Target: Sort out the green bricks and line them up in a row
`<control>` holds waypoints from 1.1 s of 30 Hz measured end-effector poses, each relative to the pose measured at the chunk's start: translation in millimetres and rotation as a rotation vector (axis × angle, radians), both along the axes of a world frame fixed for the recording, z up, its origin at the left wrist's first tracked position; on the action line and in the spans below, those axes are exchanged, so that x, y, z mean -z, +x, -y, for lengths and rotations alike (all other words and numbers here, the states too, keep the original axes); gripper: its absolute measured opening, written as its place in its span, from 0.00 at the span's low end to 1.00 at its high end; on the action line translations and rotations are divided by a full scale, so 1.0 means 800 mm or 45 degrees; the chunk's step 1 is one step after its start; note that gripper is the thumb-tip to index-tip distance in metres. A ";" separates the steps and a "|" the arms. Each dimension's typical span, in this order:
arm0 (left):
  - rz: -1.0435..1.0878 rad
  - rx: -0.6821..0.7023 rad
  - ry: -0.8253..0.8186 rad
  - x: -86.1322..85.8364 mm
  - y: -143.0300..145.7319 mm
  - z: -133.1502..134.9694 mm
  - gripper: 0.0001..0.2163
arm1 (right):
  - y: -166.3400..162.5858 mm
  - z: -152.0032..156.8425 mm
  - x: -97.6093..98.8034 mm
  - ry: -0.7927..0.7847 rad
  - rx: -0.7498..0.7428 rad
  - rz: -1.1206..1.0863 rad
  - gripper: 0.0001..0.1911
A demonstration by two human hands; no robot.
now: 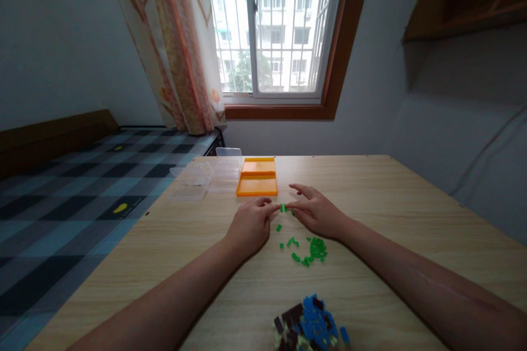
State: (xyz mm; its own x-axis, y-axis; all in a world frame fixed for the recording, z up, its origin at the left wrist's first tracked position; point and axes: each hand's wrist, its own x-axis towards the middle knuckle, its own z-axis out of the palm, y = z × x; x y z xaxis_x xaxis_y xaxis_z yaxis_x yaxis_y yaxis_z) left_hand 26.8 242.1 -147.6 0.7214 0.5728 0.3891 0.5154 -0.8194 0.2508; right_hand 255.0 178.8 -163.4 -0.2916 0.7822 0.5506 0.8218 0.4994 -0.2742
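Small green building bricks [283, 208] stand between my two hands on the wooden table. My left hand [252, 226] comes at them from the left, its other fingers curled and its index fingertip pressed to their side. From the right, the index fingertip of my right hand [317, 212] meets the same bricks, while its upper fingers stretch away. A bit of green also shows by my right thumb, partly hidden. Nearer to me lie a few loose green bricks [279, 227] and a pile of tiny green pieces [318, 249].
An orange two-part tray [257, 194] sits beyond my hands, beside clear plastic boxes [191, 189] at the table's back left. A heap of blue bricks [316, 321] mixed with dark brown and pale ones lies at the near edge. A bed [102, 197] adjoins on the left.
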 end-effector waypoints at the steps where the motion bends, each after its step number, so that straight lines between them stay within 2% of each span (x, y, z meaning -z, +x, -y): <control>1: -0.009 -0.001 0.014 0.001 0.000 0.000 0.18 | 0.000 0.000 0.000 -0.002 -0.001 0.016 0.13; 9: -0.074 0.007 0.084 0.004 0.002 -0.001 0.15 | -0.001 0.000 -0.002 -0.037 0.029 0.093 0.14; 33: 0.017 -0.021 0.021 0.004 0.001 -0.002 0.14 | -0.001 0.002 -0.007 -0.030 0.006 0.070 0.14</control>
State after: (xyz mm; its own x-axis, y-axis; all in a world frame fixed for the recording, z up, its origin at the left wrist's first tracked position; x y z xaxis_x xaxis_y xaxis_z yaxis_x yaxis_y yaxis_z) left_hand 27.2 244.0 -150.9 0.7066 0.5778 0.4085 0.5252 -0.8151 0.2444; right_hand 254.4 177.5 -158.0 -0.3174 0.7960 0.5154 0.8382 0.4897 -0.2402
